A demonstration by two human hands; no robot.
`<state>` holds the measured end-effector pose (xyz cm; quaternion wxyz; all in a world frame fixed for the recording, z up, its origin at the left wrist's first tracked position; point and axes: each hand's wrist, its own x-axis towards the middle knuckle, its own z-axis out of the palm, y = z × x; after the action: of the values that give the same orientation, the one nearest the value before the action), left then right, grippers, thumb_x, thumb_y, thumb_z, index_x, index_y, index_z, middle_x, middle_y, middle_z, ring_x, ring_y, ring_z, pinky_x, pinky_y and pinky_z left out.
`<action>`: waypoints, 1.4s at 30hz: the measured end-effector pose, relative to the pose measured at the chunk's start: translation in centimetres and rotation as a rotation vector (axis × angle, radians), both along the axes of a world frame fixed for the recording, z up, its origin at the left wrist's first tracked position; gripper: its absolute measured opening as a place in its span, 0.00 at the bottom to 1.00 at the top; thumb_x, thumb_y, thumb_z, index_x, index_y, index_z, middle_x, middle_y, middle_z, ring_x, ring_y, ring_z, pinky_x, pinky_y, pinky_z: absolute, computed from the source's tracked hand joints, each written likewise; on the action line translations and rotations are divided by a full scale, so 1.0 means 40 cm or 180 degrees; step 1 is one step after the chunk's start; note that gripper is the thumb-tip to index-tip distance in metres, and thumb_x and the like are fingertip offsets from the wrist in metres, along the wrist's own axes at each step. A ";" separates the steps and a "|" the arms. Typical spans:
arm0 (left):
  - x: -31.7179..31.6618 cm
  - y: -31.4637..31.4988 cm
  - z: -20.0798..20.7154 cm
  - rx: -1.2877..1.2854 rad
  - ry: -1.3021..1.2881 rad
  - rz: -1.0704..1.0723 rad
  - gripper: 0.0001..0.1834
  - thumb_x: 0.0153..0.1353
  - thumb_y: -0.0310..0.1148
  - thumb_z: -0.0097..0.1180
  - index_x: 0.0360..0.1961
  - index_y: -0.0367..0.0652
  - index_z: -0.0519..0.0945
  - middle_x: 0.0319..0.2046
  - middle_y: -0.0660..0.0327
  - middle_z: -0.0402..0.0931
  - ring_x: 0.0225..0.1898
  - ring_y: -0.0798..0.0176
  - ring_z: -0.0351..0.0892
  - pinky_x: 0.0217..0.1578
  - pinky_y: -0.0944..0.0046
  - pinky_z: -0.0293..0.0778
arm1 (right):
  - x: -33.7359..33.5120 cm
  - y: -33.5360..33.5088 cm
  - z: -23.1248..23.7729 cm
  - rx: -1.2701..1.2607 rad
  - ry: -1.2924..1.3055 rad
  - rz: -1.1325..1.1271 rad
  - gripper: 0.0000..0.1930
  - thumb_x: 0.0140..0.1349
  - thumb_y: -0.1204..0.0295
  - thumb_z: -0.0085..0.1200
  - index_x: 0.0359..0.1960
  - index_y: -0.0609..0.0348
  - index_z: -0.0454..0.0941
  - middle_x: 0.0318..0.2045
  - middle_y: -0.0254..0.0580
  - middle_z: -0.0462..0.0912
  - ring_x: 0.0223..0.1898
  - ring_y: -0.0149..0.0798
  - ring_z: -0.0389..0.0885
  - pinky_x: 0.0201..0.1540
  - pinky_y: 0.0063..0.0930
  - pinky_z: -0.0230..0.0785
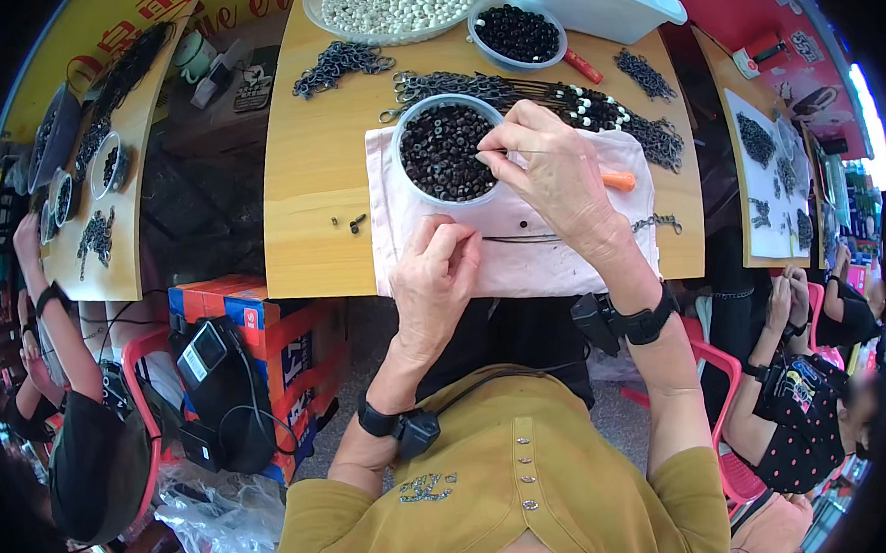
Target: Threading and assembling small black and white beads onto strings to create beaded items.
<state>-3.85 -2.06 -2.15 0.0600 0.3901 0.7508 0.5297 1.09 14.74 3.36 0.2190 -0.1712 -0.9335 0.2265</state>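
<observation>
The left hand [436, 287] is over the pink cloth [400, 251], fingers pinching one end of the dark cord [521, 239], which runs right across the cloth and under the right forearm. The right hand [563, 180] is at the right rim of the bowl [397, 164] of dark beads [442, 156]; its thumb and forefinger are pressed together, but what they pinch is too small to tell. A chain [658, 224] lies at the cloth's right edge, near an orange handle [618, 180]. Beaded strands [554, 96] lie behind the bowl on the desk [309, 198].
</observation>
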 end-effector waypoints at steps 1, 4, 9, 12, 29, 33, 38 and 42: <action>-0.002 -0.003 0.009 -0.0062 -0.0160 -0.0076 0.04 0.55 0.22 0.61 0.31 0.38 0.78 0.29 0.60 0.74 0.22 0.65 0.74 0.23 0.67 0.70 | 0.003 0.004 -0.002 -0.0022 0.0069 0.0048 0.03 0.53 0.72 0.60 0.27 0.57 0.81 0.29 0.36 0.75 0.35 0.39 0.78 0.36 0.33 0.71; -0.001 0.003 0.048 -0.0065 -0.0415 -0.0223 0.04 0.55 0.23 0.61 0.32 0.39 0.78 0.29 0.59 0.73 0.21 0.61 0.74 0.23 0.64 0.70 | 0.019 0.010 0.025 -0.0140 0.0190 0.0045 0.03 0.53 0.73 0.60 0.27 0.58 0.80 0.29 0.36 0.77 0.35 0.39 0.77 0.35 0.32 0.70; 0.008 0.019 0.036 0.0147 -0.0357 -0.0372 0.05 0.54 0.22 0.62 0.32 0.37 0.78 0.28 0.59 0.72 0.19 0.65 0.71 0.21 0.66 0.68 | 0.030 -0.012 0.067 -0.1106 0.0410 -0.0165 0.03 0.55 0.77 0.59 0.31 0.62 0.80 0.27 0.35 0.79 0.25 0.29 0.72 0.29 0.22 0.66; 0.001 0.018 0.009 0.0015 -0.0407 -0.0229 0.06 0.53 0.21 0.62 0.31 0.37 0.78 0.27 0.60 0.72 0.18 0.67 0.69 0.20 0.67 0.67 | 0.022 -0.016 0.065 -0.1449 0.0552 -0.0223 0.03 0.56 0.78 0.60 0.31 0.63 0.80 0.27 0.34 0.78 0.24 0.27 0.70 0.28 0.20 0.65; -0.005 0.014 0.002 0.0071 -0.0437 -0.0317 0.05 0.55 0.23 0.63 0.32 0.37 0.79 0.28 0.61 0.74 0.18 0.72 0.69 0.21 0.71 0.66 | -0.045 -0.028 0.014 -0.1255 0.0442 -0.0134 0.04 0.55 0.77 0.61 0.31 0.62 0.80 0.26 0.35 0.79 0.25 0.30 0.72 0.29 0.22 0.66; -0.006 0.015 0.002 0.0114 -0.0366 -0.0321 0.05 0.54 0.23 0.63 0.32 0.38 0.79 0.28 0.61 0.74 0.18 0.71 0.69 0.21 0.70 0.66 | -0.050 -0.020 0.000 -0.0803 0.0449 -0.0011 0.05 0.51 0.78 0.62 0.30 0.61 0.81 0.27 0.35 0.80 0.30 0.34 0.74 0.34 0.26 0.69; -0.005 0.016 0.004 0.0124 -0.0343 -0.0318 0.05 0.55 0.22 0.63 0.32 0.37 0.79 0.28 0.61 0.74 0.18 0.71 0.68 0.21 0.70 0.66 | -0.074 -0.001 -0.011 0.0049 0.0807 0.0633 0.06 0.46 0.79 0.62 0.26 0.59 0.78 0.31 0.36 0.82 0.39 0.39 0.75 0.40 0.30 0.71; -0.003 0.018 0.004 0.0130 -0.0360 -0.0321 0.05 0.55 0.22 0.63 0.31 0.37 0.79 0.28 0.61 0.73 0.18 0.71 0.68 0.21 0.70 0.66 | -0.078 0.011 -0.025 0.0018 0.0712 0.0844 0.06 0.46 0.79 0.61 0.27 0.59 0.77 0.31 0.35 0.82 0.39 0.40 0.76 0.44 0.32 0.70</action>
<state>-3.98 -1.34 -2.00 0.1209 0.3979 0.7146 0.5624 -2.04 15.16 2.37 0.2901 -0.0196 -0.9184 0.2684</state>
